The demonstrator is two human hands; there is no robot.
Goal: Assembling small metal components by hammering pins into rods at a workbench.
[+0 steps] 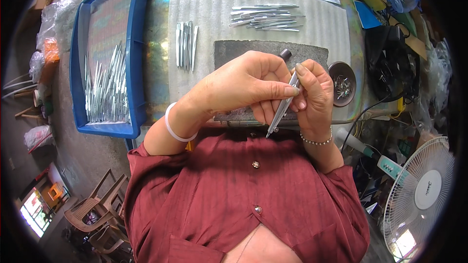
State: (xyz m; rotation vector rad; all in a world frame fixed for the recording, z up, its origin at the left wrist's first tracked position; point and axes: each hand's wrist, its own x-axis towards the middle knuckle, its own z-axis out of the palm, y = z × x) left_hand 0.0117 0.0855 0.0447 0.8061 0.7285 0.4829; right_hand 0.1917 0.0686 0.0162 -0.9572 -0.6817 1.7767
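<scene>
Pinching a silver metal piece at the near edge of a dark slab

Clamping the metal piece between the fingers of both hands: pressing it with the thumb of the left hand, gripping close to its upper end with the thumb and bent fingers of the right hand. Aiming its narrow tip past the slab's near edge, toward the maroon shirt. Showing a dark round peg in front of the slab, just beyond the left hand; cannot tell whether held or standing. Wearing a white bangle on the left wrist, a beaded bracelet on the right.

Facing a round bowl of small metal bits just right of the slab, and a loose crosswise pile of metal strips beyond its far edge. Facing also a lengthwise row of strips left of the slab, on the pale foam sheet spread beneath it over the counter. Seeing a blue tray farther left of the slab, with many strips gathered in its near half. Seeing a white fan well right of the slab, nearer the body.
</scene>
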